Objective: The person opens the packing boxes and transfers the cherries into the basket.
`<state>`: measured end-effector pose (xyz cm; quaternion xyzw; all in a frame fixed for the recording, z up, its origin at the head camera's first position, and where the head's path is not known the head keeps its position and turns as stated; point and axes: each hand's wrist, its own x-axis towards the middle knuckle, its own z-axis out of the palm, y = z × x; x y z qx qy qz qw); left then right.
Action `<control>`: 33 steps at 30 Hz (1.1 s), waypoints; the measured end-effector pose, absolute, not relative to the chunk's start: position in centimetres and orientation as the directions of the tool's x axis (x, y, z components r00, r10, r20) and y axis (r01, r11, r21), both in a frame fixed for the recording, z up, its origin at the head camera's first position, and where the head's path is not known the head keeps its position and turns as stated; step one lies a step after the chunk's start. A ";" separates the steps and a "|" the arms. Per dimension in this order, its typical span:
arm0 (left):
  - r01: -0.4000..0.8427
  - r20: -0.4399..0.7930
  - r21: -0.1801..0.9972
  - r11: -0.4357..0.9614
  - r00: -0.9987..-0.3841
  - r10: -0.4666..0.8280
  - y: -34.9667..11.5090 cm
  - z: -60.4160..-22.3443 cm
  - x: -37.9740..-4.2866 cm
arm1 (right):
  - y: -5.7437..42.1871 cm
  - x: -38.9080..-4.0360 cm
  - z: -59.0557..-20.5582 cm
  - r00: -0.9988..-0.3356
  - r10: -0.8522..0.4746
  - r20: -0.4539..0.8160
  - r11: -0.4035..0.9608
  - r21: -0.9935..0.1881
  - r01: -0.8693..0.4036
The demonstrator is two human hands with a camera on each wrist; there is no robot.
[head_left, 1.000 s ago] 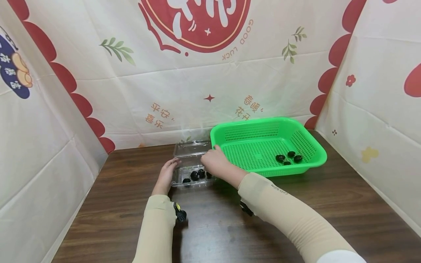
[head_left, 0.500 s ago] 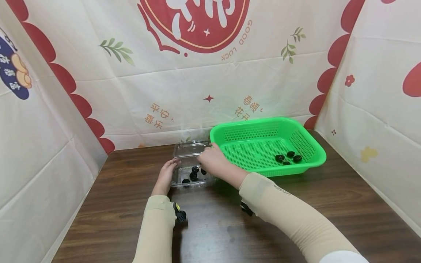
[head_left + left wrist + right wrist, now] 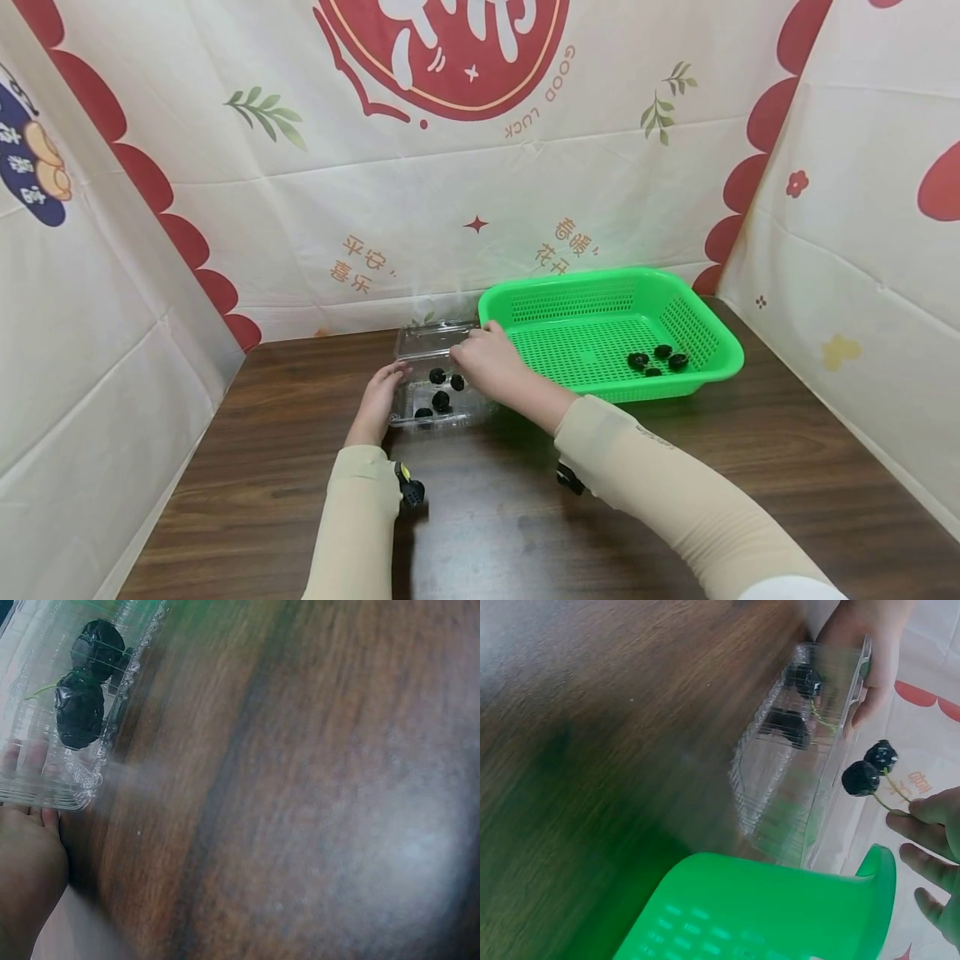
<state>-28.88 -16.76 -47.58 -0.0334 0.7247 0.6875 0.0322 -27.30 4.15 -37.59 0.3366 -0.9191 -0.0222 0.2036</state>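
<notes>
A hinged clear plastic box [image 3: 480, 410] stands with its lid [image 3: 435, 338] laid back. My left hand [image 3: 380, 397] holds the box at its left end, with fingers bent at the rim; the left wrist view shows some fingers through the plastic. My right hand [image 3: 489, 360] pinches thin green stems in the right wrist view. From these stems hang two dark cherries [image 3: 861, 778], apart from the box's walls; in the head view they appear over the box. More dark cherries [image 3: 441, 402] lie inside the box near its front wall.
A green perforated basket [image 3: 585, 342] stands right of the box, with several dark cherries [image 3: 637, 361] at its right end. The brown wooden table [image 3: 480, 517] stretches in front. A printed cloth [image 3: 300, 217] hangs behind and along both sides.
The right hand has moved slightly up and left, lifting two cherries by their stems out of the group in the box. The left hand and basket have stayed in place.
</notes>
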 end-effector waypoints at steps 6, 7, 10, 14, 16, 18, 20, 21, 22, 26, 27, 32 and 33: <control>-0.104 -0.104 0.993 0.057 -0.995 -0.007 -16.8 -47.5 -28.8 | 4.6 -27.5 -37.8 -0.646 -0.613 0.455 0.776 0.191 -0.602; -0.106 -0.106 0.993 0.059 -0.994 -0.006 -16.8 -47.5 -28.8 | 4.7 -27.5 -37.9 -0.643 -0.610 0.463 0.777 0.191 -0.600; -0.109 -0.109 0.992 0.061 -0.994 -0.004 -16.8 -47.5 -28.8 | 4.9 -27.6 -37.9 -0.644 -0.602 0.472 0.781 0.181 -0.598; -0.106 -0.106 0.993 0.060 -0.994 -0.002 -16.9 -47.6 -28.9 | 5.3 -27.6 -37.9 -0.667 -0.575 0.474 0.796 0.136 -0.590; -0.104 -0.104 0.993 0.059 -0.995 -0.002 -16.9 -47.6 -28.9 | 5.5 -27.6 -38.0 -0.677 -0.550 0.489 0.808 0.108 -0.579; -0.101 -0.102 0.993 0.062 -0.995 -0.001 -16.9 -47.7 -28.9 | 5.8 -27.7 -38.2 -0.675 -0.526 0.517 0.817 0.086 -0.570; -0.100 -0.100 0.993 0.063 -0.995 -0.004 -16.9 -47.7 -28.9 | 6.0 -27.7 -38.3 -0.670 -0.503 0.546 0.822 0.064 -0.566; -0.098 -0.098 0.993 0.063 -0.995 -0.004 -16.9 -47.7 -28.9 | 6.0 -27.7 -38.4 -0.675 -0.489 0.553 0.829 0.053 -0.557; -0.097 -0.097 0.993 0.063 -0.995 -0.006 -16.9 -47.7 -28.9 | 6.1 -27.7 -38.4 -0.684 -0.473 0.556 0.836 0.037 -0.547; -0.091 -0.090 0.994 0.058 -0.996 -0.017 -16.8 -47.7 -28.9 | 6.4 -27.6 -38.5 -0.784 -0.376 0.494 0.872 -0.096 -0.479; -0.092 -0.091 0.994 0.057 -0.996 -0.020 -16.8 -47.7 -29.0 | 6.5 -27.6 -38.6 -0.813 -0.346 0.468 0.883 -0.131 -0.451; -0.102 -0.101 0.993 0.063 -0.995 -0.022 -16.7 -47.6 -28.9 | 7.2 -28.2 -38.8 -0.878 -0.253 0.405 0.900 -0.233 -0.367; -0.104 -0.103 0.992 0.064 -0.994 -0.022 -16.7 -47.6 -28.9 | 7.4 -28.2 -38.8 -0.882 -0.245 0.403 0.900 -0.243 -0.361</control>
